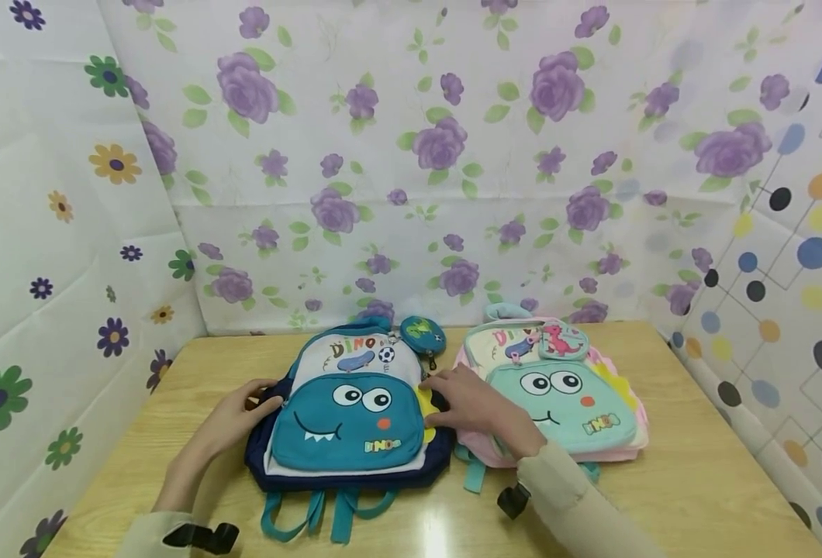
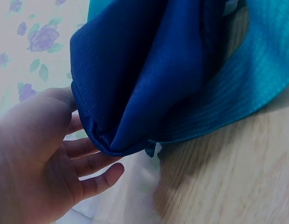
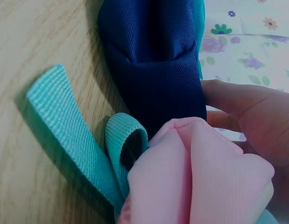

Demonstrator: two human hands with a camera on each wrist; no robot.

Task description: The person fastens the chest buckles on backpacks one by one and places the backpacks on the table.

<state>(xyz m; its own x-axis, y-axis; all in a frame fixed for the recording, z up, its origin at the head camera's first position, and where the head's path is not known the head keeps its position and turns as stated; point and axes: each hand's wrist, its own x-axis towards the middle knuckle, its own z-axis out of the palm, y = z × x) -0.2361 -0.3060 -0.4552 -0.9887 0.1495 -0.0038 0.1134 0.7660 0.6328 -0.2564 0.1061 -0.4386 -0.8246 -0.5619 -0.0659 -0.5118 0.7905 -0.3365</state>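
Note:
A blue dinosaur backpack [image 1: 348, 422] lies on the table with its printed front up. At its left side, my left hand [image 1: 233, 415] touches the navy edge; in the left wrist view its fingers [image 2: 100, 182] are loosely bent beside the navy side panel [image 2: 135, 93]. My right hand [image 1: 470, 399] touches the opposite side by the yellow spikes [image 1: 426, 411]. Its fingertips are partly hidden behind the bag in the right wrist view. A round dinosaur pouch [image 1: 423, 335] hangs at the backpack's top right.
A pink and mint dinosaur backpack [image 1: 564, 403] lies close on the right, under my right forearm. Teal straps [image 1: 344, 515] stick out toward me from the blue backpack onto the wooden table [image 1: 697, 480]. Flower-patterned sheets [image 1: 397, 155] stand behind the table.

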